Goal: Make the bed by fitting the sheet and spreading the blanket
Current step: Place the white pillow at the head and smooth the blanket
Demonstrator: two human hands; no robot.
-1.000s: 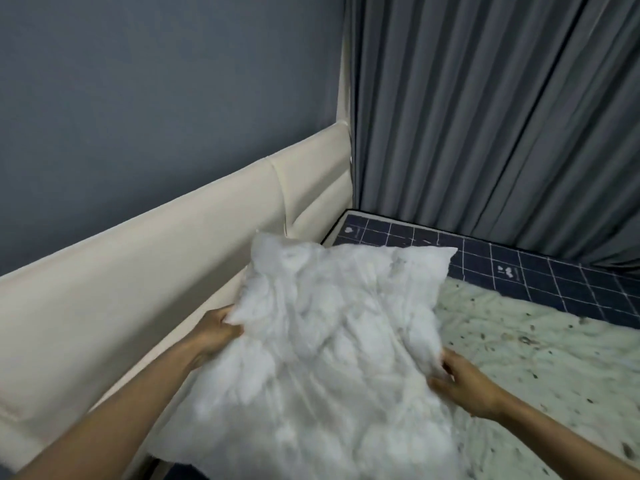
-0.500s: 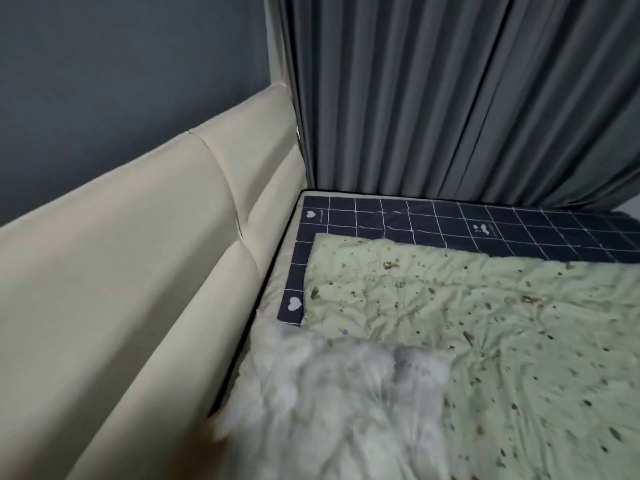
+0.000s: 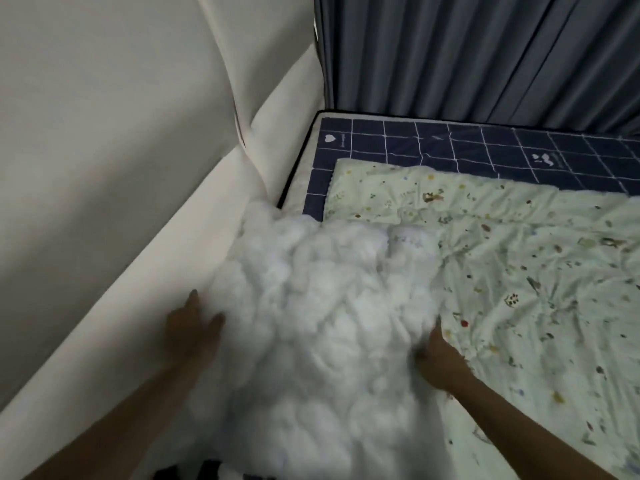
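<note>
Lumpy white pillow (image 3: pixel 322 327) (puffy, quilted) lies gripped by right hand (image 3: pixel 437 358), left hand (image 3: pixel 190 327) flat.

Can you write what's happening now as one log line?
pillow down by headboard | left hand open beside it | right hand at its edge

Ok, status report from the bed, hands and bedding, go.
Left hand open beside white pillow. Right hand grips pillow's right edge. Floral blanket spread, wrinkled, over navy grid sheet. Pillow overlaps blanket corner.
</note>
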